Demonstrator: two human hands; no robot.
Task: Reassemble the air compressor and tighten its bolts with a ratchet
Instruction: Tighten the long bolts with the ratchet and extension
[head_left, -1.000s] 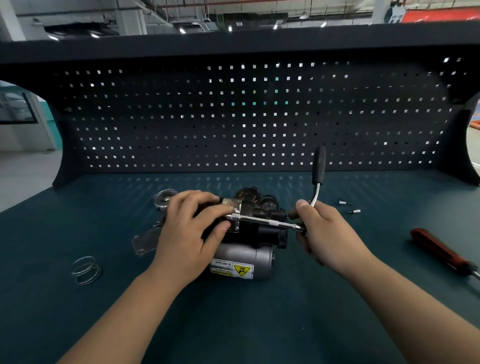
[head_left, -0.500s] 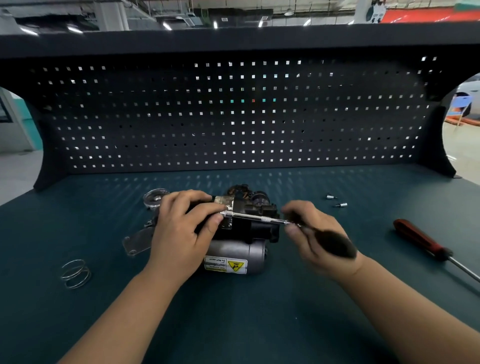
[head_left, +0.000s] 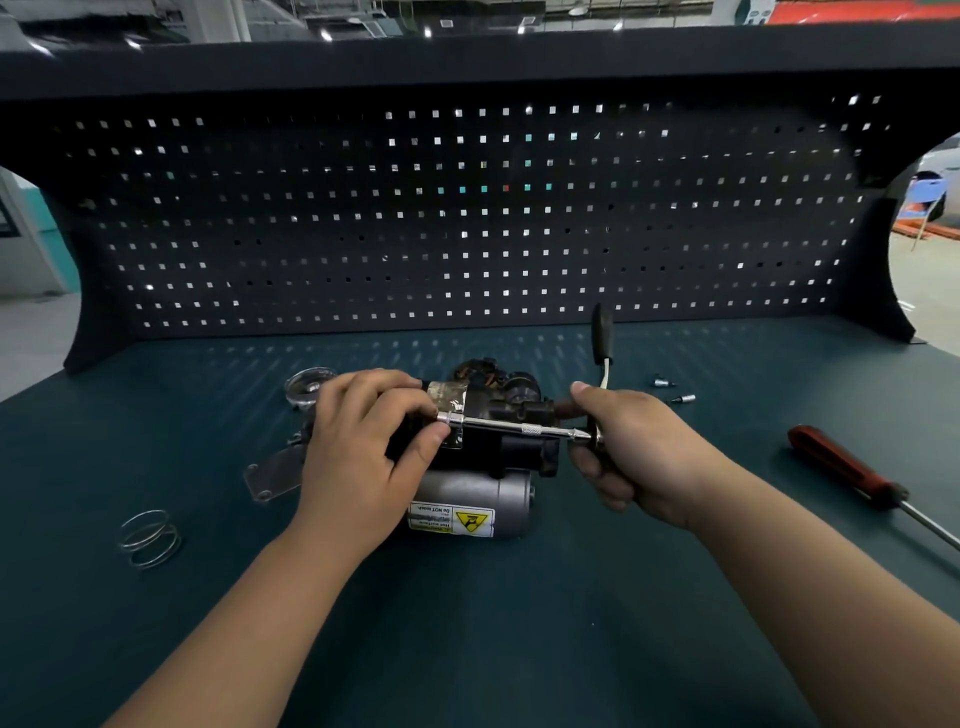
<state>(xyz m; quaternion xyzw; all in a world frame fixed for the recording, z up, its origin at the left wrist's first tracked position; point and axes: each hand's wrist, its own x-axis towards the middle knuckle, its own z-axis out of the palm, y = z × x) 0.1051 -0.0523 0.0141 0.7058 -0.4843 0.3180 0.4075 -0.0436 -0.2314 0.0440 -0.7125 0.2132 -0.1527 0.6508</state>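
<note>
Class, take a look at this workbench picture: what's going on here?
A person is bolting an air compressor together on a green bench. The left hand grips the compressor's top and steadies the far end of a long bar fitted to the ratchet. The right hand grips the ratchet at its head, with the black handle pointing up and away. A spring lies to the left; two small bits and a red-handled screwdriver lie to the right, untouched.
</note>
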